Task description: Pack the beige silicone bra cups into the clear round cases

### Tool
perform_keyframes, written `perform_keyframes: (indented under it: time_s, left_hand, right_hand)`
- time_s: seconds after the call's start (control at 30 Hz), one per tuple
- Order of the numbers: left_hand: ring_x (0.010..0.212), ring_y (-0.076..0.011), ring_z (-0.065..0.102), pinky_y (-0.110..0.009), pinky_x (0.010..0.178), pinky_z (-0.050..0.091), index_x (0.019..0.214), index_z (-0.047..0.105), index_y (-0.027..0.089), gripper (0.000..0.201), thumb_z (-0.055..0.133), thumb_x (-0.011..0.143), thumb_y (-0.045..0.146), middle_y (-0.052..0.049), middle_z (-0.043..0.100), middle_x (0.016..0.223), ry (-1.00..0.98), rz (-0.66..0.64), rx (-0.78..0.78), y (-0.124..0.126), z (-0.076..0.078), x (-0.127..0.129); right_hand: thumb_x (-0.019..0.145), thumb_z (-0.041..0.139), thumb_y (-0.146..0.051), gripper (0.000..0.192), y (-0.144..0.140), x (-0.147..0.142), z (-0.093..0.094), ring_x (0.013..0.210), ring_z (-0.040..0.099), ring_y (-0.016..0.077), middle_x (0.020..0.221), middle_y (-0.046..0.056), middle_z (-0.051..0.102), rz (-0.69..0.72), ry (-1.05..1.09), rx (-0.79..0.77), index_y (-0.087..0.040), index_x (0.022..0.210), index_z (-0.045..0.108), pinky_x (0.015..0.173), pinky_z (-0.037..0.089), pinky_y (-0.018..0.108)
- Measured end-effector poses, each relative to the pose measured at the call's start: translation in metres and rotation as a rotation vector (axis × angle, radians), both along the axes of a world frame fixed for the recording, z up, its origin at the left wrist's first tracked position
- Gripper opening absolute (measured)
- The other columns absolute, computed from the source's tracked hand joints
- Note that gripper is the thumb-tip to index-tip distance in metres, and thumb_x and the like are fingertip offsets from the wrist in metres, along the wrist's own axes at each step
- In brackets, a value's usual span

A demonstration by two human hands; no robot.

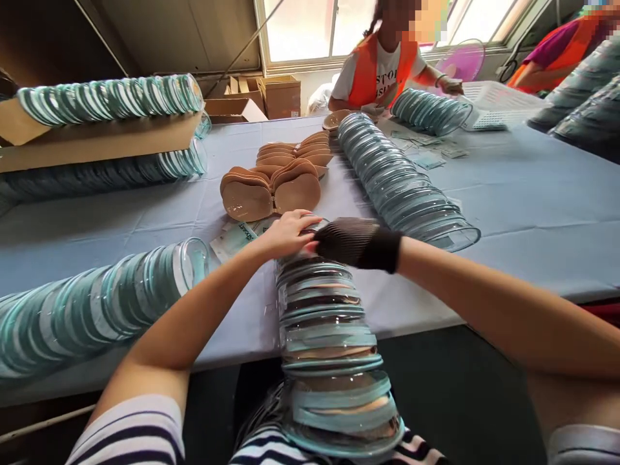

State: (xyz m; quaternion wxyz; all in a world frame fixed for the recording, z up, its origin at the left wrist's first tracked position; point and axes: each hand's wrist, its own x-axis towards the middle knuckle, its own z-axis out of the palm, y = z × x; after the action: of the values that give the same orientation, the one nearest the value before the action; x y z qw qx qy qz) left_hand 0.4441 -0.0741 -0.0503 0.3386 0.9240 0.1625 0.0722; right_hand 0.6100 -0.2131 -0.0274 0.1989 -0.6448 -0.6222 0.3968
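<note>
A long stack of clear round plastic cases with teal edges [329, 339] stretches from my striped shirt to the table, with something tan showing inside several of them. At its far end, my bare left hand [289, 234] bends its fingers over a clear case. My right hand [346, 242], in a dark ribbed glove, meets it there and is closed on the same end. Its fingertips are partly hidden. Just beyond the hands sit nested brown adhesive bras [271, 190]. Printed cards [235, 240] lie by my left hand, partly covered.
Another row of cases [402, 181] lies to the right, and one [101, 303] at left. More cases lie on and under a cardboard piece [106, 142]. Across the table [523, 213], a person in an orange vest [361, 71] handles cases near a white basket [504, 103].
</note>
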Motion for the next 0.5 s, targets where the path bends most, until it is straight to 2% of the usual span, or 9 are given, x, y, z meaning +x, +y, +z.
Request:
perform_keyframes:
  time_s: [0.07, 0.1, 0.13, 0.17, 0.23, 0.3, 0.37, 0.5]
  left_hand:
    - [0.141, -0.0332, 0.035, -0.053, 0.117, 0.027, 0.142, 0.054, 0.03, 0.067, 0.059, 0.084, 0.063, -0.009, 0.042, 0.154, -0.021, 0.086, 0.188, -0.012, -0.006, -0.009]
    - [0.142, -0.0334, 0.034, -0.055, 0.116, 0.026, 0.144, 0.051, 0.031, 0.069, 0.058, 0.084, 0.065, -0.009, 0.041, 0.154, -0.014, 0.099, 0.225, -0.015, -0.008, -0.012]
    - [0.141, -0.0335, 0.035, -0.056, 0.115, 0.027, 0.145, 0.05, 0.031, 0.07, 0.057, 0.084, 0.066, -0.01, 0.041, 0.153, -0.003, 0.094, 0.238, -0.017, -0.009, -0.012]
    - [0.14, -0.0336, 0.036, -0.056, 0.114, 0.027, 0.144, 0.05, 0.031, 0.07, 0.056, 0.085, 0.067, -0.01, 0.043, 0.151, 0.006, 0.084, 0.242, -0.018, -0.01, -0.012]
    - [0.139, -0.0342, 0.037, -0.056, 0.113, 0.028, 0.143, 0.051, 0.032, 0.068, 0.055, 0.085, 0.067, -0.009, 0.044, 0.15, 0.019, 0.065, 0.248, -0.017, -0.01, -0.008]
    - [0.138, -0.0343, 0.037, -0.055, 0.113, 0.028, 0.142, 0.052, 0.033, 0.067, 0.054, 0.085, 0.068, -0.008, 0.044, 0.149, 0.032, 0.053, 0.249, -0.015, -0.008, -0.004]
    - [0.138, -0.0334, 0.037, -0.054, 0.114, 0.027, 0.142, 0.053, 0.034, 0.066, 0.054, 0.085, 0.068, -0.008, 0.044, 0.149, 0.039, 0.044, 0.249, -0.014, -0.007, -0.003]
    - [0.137, -0.0324, 0.039, -0.052, 0.115, 0.028, 0.141, 0.054, 0.032, 0.067, 0.055, 0.084, 0.068, -0.009, 0.044, 0.148, 0.056, 0.041, 0.258, -0.015, -0.004, -0.003]
  right_hand:
    - [0.087, 0.066, -0.04, 0.026, -0.029, 0.017, -0.022, 0.063, 0.058, 0.0113, 0.066, 0.002, 0.059, -0.125, -0.017, -0.142, -0.014, 0.086, 0.064, 0.057, 0.048, 0.021]
    - [0.085, 0.067, -0.04, 0.025, -0.043, 0.022, -0.036, 0.051, 0.052, 0.0091, 0.056, -0.002, 0.052, -0.187, 0.033, -0.319, -0.016, 0.086, 0.063, 0.049, 0.044, 0.02]
    - [0.082, 0.067, -0.04, 0.027, -0.056, 0.023, -0.052, 0.045, 0.049, 0.0092, 0.052, -0.005, 0.049, -0.211, 0.166, -0.527, -0.017, 0.094, 0.062, 0.045, 0.043, 0.021]
    - [0.078, 0.069, -0.041, 0.033, -0.067, 0.023, -0.067, 0.046, 0.053, 0.0103, 0.054, -0.005, 0.052, -0.172, 0.327, -0.69, -0.017, 0.1, 0.061, 0.045, 0.046, 0.022]
    - [0.069, 0.076, -0.043, 0.045, -0.08, 0.017, -0.092, 0.049, 0.057, 0.0117, 0.058, -0.004, 0.059, -0.11, 0.546, -0.817, -0.016, 0.101, 0.06, 0.048, 0.051, 0.024]
    - [0.062, 0.08, -0.045, 0.048, -0.084, 0.013, -0.105, 0.05, 0.059, 0.0119, 0.059, -0.003, 0.061, -0.096, 0.615, -0.811, -0.015, 0.093, 0.059, 0.049, 0.053, 0.024]
    - [0.062, 0.08, -0.049, 0.046, -0.086, 0.015, -0.106, 0.047, 0.058, 0.0111, 0.055, -0.003, 0.06, -0.124, 0.616, -0.762, -0.014, 0.084, 0.057, 0.046, 0.05, 0.022]
    - [0.069, 0.069, -0.06, 0.047, -0.095, 0.026, -0.081, 0.039, 0.051, 0.0098, 0.047, -0.003, 0.054, -0.156, 0.656, -0.572, -0.014, 0.072, 0.057, 0.037, 0.036, 0.019]
